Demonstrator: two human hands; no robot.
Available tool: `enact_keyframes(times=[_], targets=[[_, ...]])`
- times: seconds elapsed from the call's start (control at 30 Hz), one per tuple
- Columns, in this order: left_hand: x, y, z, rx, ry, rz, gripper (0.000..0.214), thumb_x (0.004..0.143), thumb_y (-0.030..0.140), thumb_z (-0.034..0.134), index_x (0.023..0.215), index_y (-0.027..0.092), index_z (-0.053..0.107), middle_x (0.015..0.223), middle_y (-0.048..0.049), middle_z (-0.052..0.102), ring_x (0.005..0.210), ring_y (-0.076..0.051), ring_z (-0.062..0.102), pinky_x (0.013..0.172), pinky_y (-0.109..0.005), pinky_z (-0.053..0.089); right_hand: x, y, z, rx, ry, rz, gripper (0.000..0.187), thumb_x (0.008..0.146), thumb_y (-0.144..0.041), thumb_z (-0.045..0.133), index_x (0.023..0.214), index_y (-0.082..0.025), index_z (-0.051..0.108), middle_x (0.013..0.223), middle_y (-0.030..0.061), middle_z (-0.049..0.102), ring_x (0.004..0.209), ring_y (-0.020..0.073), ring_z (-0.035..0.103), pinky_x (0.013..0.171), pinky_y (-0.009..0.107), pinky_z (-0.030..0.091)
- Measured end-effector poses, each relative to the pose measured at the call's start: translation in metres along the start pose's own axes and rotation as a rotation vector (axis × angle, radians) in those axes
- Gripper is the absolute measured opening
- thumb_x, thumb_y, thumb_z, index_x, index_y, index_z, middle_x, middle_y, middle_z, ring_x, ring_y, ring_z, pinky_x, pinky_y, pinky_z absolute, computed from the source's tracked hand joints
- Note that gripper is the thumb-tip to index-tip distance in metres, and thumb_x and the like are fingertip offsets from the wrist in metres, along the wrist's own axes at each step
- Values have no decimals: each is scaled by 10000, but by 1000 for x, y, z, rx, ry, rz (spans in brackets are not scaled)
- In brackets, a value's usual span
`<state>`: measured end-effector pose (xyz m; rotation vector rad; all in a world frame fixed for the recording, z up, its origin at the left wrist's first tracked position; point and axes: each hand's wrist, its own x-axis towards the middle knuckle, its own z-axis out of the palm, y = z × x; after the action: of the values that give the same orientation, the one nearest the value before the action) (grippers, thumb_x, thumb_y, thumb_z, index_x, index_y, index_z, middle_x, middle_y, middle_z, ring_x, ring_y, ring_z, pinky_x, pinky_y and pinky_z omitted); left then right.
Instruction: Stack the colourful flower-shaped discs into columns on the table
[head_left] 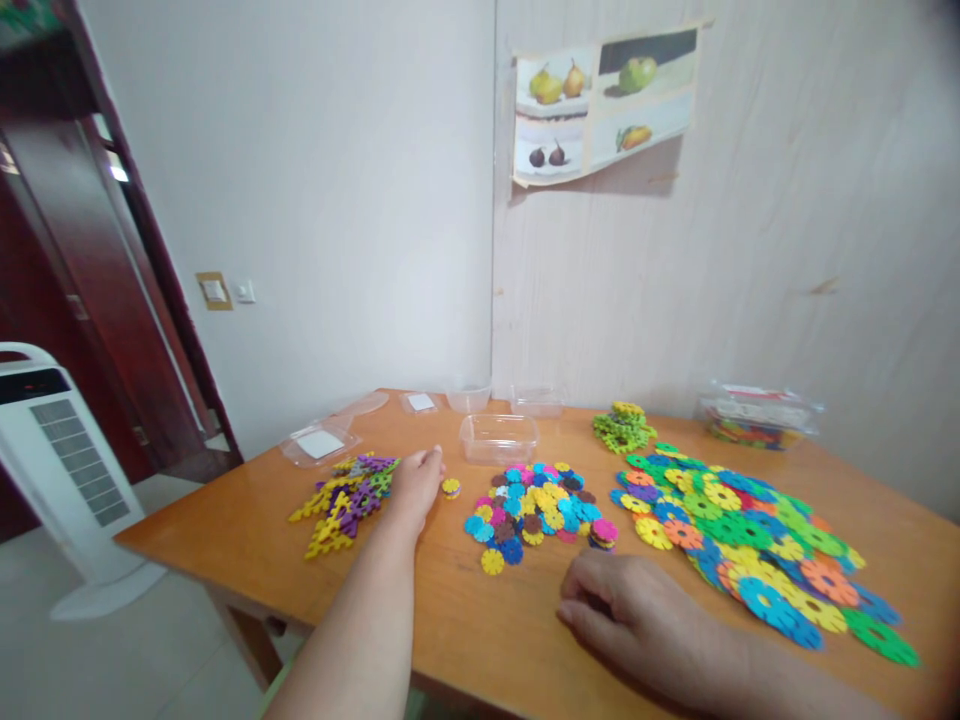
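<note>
My left hand (420, 485) reaches over the middle of the table, between a pile of yellow and purple notched plastic pieces (351, 503) and a short stack of small discs (451, 488) with a yellow one on top. Its fingers look pressed together; whether anything is in them is hidden. My right hand (626, 605) rests curled near the front edge, closed with nothing visible in it. Just beyond it stands another small disc stack (603, 534), pink on top. Small snowflake-shaped discs (536, 500) in several colours lie heaped between my hands.
Larger notched discs (757, 535) spread across the right side. Behind them are a green piece pile (622, 430) and a filled clear box (761, 418). An open clear container (499, 440) stands mid-table, with other clear tubs (538, 402) and lids (319, 443) toward the wall.
</note>
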<state>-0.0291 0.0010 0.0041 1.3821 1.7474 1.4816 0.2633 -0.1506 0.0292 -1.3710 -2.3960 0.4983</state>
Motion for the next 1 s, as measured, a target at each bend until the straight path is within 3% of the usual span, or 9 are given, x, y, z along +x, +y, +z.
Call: enact_keyframes(times=[0.17, 0.37, 0.5, 0.63, 1.0], targets=[[1, 1, 0, -90, 46, -20, 409, 824, 536, 487, 602, 197, 538, 557, -20, 572, 523, -149, 528, 503, -253, 349, 26, -24, 4, -5, 9, -47, 161, 898, -257, 537, 869, -251, 694, 860, -2, 728, 752, 149, 631, 640, 233, 388], [4, -3, 2, -130, 69, 2, 421, 836, 526, 493, 565, 204, 506, 511, 5, 514, 499, -134, 482, 522, -254, 335, 73, -31, -2, -176, 30, -114, 195, 855, -243, 571, 976, -250, 724, 995, 25, 740, 865, 183, 649, 670, 259, 364], [8, -9, 6, -113, 65, 23, 431, 838, 541, 491, 564, 209, 503, 515, 2, 524, 506, -143, 488, 523, -260, 322, 91, -33, -8, -318, -36, -156, 175, 834, -234, 570, 930, -235, 716, 939, 30, 742, 848, 198, 651, 611, 275, 302], [12, -14, 8, -81, 65, 28, 439, 847, 553, 480, 574, 211, 512, 517, -1, 525, 525, -154, 505, 523, -265, 310, 91, -39, -13, -368, -140, -188, 188, 793, -260, 614, 955, -225, 703, 983, 44, 737, 883, 214, 647, 594, 280, 279], [20, -20, 12, 24, 29, 14, 455, 863, 569, 443, 591, 218, 546, 516, -31, 559, 524, -179, 526, 519, -281, 288, 97, -38, -13, -319, -235, 97, 140, 749, -303, 659, 856, -213, 657, 832, 25, 687, 699, 170, 570, 542, 264, 247]])
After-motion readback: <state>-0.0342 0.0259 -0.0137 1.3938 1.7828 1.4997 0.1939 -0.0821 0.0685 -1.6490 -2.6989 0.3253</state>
